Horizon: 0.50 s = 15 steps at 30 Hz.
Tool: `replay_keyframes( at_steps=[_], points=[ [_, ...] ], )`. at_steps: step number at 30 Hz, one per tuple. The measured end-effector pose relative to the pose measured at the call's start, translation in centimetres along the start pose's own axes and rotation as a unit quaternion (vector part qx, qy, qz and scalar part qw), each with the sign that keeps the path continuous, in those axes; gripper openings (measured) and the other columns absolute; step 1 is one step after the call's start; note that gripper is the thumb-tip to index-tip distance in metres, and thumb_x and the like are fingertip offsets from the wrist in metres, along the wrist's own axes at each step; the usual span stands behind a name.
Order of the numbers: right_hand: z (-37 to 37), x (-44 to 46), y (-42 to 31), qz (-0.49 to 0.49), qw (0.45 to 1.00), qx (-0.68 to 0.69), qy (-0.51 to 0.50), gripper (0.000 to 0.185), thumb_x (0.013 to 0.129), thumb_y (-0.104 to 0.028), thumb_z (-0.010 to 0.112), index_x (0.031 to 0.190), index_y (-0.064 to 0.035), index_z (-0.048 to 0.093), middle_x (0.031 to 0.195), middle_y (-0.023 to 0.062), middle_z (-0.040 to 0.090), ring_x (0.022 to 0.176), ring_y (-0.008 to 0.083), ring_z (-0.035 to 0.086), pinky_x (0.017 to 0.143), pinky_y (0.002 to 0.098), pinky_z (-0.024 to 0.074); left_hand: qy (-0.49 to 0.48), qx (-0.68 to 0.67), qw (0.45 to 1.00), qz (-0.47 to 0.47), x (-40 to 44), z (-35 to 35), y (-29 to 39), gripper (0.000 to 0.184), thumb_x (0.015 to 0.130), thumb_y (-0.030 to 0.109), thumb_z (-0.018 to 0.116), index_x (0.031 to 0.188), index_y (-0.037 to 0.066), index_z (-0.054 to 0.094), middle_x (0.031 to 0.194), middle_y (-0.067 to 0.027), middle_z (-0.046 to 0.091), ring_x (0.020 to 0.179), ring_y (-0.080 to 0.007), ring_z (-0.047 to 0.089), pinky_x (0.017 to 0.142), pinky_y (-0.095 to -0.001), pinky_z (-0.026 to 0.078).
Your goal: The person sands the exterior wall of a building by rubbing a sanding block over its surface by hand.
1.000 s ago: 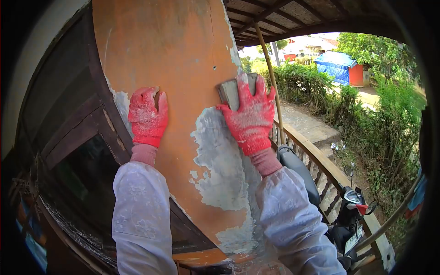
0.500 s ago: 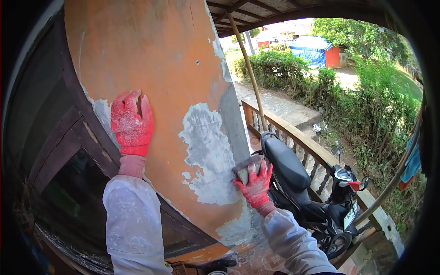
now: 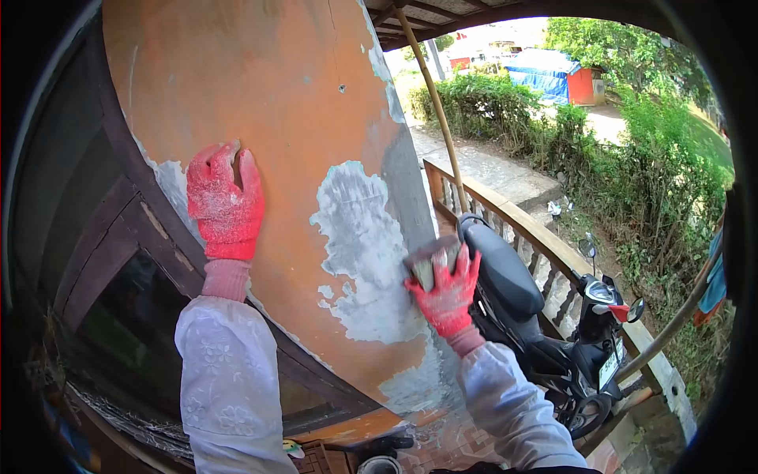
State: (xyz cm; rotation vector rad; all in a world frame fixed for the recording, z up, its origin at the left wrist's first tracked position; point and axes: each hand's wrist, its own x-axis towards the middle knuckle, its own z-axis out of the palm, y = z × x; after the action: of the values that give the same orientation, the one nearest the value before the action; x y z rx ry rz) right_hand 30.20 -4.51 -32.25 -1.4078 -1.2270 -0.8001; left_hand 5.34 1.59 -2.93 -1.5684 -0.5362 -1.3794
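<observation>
In the head view, my left hand, in a dusty red glove, rests against the orange wall. Its fingers are slightly bent, with the thumb apart, and nothing shows in its grasp. My right hand, gloved alike, grips a dark, flat sanding block with a pale grey-green part under the fingers. The block is against the wall's right-hand corner, beside a bare grey-white patch where paint is gone. Its working face is hidden.
A dark-framed window borders the wall on the left. Close to my right hand stands a black motorbike, beside a balustrade. A bamboo pole rises behind. Below are a bucket and a brown crate.
My right hand has moved slightly up along the wall corner with the sanding block. My left hand stays in about the same place on the wall. The view has shifted a little.
</observation>
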Motion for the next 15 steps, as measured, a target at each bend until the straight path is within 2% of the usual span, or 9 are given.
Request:
replay_keyframes(
  at_steps=[2, 5, 6, 7, 8, 9, 11, 13, 15],
  points=[
    [0.9, -8.3, 1.9, -0.032, 0.996, -0.025, -0.08, 0.085, 0.063, -0.055, 0.086, 0.123, -0.0071, 0.05, 0.135, 0.0344, 0.042, 0.133, 0.0532, 0.04, 0.109, 0.0779, 0.0248, 0.0, 0.008, 1.0, -0.001, -0.1, 0.1, 0.0, 0.022, 0.09, 0.011, 0.072, 0.11, 0.006, 0.065, 0.112, -0.0139, 0.062, 0.106, -0.0321, 0.061, 0.092, -0.043, 0.052],
    [1.8, -6.7, 1.4, -0.008, 1.0, 0.011, -0.028, 0.084, 0.063, -0.056, 0.086, 0.123, -0.0081, 0.051, 0.136, 0.0343, 0.041, 0.134, 0.0525, 0.039, 0.109, 0.0788, 0.0241, 0.003, 0.017, 1.0, 0.011, 0.0, 0.1, -0.1, 0.023, 0.09, 0.011, 0.072, 0.111, 0.006, 0.065, 0.112, -0.0135, 0.062, 0.106, -0.0316, 0.061, 0.092, -0.0428, 0.052],
    [1.3, -2.9, 0.4, 0.0, 1.0, 0.01, -0.012, 0.081, 0.063, -0.055, 0.086, 0.122, -0.0096, 0.055, 0.137, 0.0335, 0.04, 0.134, 0.0513, 0.039, 0.11, 0.0772, 0.0242, 0.003, 0.017, 1.0, 0.012, 0.0, 0.1, -0.2, 0.023, 0.09, 0.011, 0.072, 0.111, 0.006, 0.065, 0.112, -0.0135, 0.062, 0.106, -0.0316, 0.061, 0.092, -0.0428, 0.052],
    [0.1, 2.2, -1.2, 0.01, 1.0, 0.023, 0.013, 0.076, 0.064, -0.054, 0.086, 0.123, -0.0129, 0.063, 0.134, 0.0276, 0.045, 0.132, 0.0499, 0.04, 0.109, 0.0745, 0.025, 0.002, 0.012, 1.0, 0.011, 0.0, 0.1, -0.2, 0.023, 0.09, 0.011, 0.072, 0.111, 0.006, 0.066, 0.112, -0.0134, 0.062, 0.106, -0.0316, 0.061, 0.092, -0.0429, 0.052],
    [-1.4, 7.4, -2.6, 0.001, 1.0, 0.01, 0.009, 0.079, 0.065, -0.054, 0.085, 0.13, -0.0176, 0.061, 0.139, 0.0272, 0.043, 0.135, 0.0512, 0.037, 0.11, 0.0715, 0.0264, 0.0, 0.008, 1.0, 0.009, 0.0, 0.2, -0.2, 0.023, 0.09, 0.011, 0.072, 0.111, 0.006, 0.066, 0.112, -0.0133, 0.062, 0.107, -0.0315, 0.061, 0.092, -0.043, 0.051],
    [-2.9, 12.4, -4.4, 0.049, 0.999, 0.016, -0.006, 0.078, 0.068, -0.055, 0.083, 0.136, -0.0224, 0.059, 0.146, 0.0256, 0.041, 0.137, 0.0519, 0.033, 0.109, 0.0667, 0.0325, -0.003, 0.008, 1.0, 0.008, 0.0, 0.1, -0.1, 0.023, 0.09, 0.011, 0.072, 0.111, 0.006, 0.066, 0.112, -0.0133, 0.062, 0.107, -0.0315, 0.061, 0.092, -0.043, 0.051],
    [-4.5, 19.8, -6.3, 0.055, 0.998, -0.005, 0.037, 0.084, 0.073, -0.055, 0.079, 0.146, -0.0243, 0.05, 0.151, 0.0236, 0.038, 0.138, 0.0532, 0.031, 0.103, 0.0561, 0.045, -0.005, 0.012, 1.0, -0.011, -0.1, 0.0, 0.2, 0.023, 0.09, 0.012, 0.072, 0.111, 0.006, 0.066, 0.113, -0.0137, 0.062, 0.107, -0.0317, 0.061, 0.093, -0.0431, 0.051],
    [-4.9, 22.5, -6.9, 0.053, 0.995, 0.009, 0.078, 0.084, 0.074, -0.053, 0.08, 0.147, -0.0256, 0.05, 0.151, 0.0234, 0.038, 0.137, 0.0529, 0.033, 0.102, 0.0555, 0.0455, -0.007, 0.009, 1.0, -0.008, -0.1, 0.1, 0.0, 0.023, 0.09, 0.012, 0.072, 0.111, 0.006, 0.066, 0.113, -0.0139, 0.062, 0.107, -0.0317, 0.061, 0.093, -0.043, 0.051],
    [-4.5, 21.3, -6.6, 0.05, 0.994, 0.019, 0.093, 0.083, 0.073, -0.053, 0.08, 0.146, -0.0255, 0.051, 0.151, 0.0235, 0.039, 0.136, 0.0528, 0.034, 0.102, 0.056, 0.0455, -0.009, 0.004, 1.0, -0.005, -0.2, 0.0, -0.2, 0.023, 0.091, 0.013, 0.071, 0.111, 0.006, 0.066, 0.113, -0.0141, 0.062, 0.107, -0.0317, 0.061, 0.093, -0.0429, 0.051]
  ],
)
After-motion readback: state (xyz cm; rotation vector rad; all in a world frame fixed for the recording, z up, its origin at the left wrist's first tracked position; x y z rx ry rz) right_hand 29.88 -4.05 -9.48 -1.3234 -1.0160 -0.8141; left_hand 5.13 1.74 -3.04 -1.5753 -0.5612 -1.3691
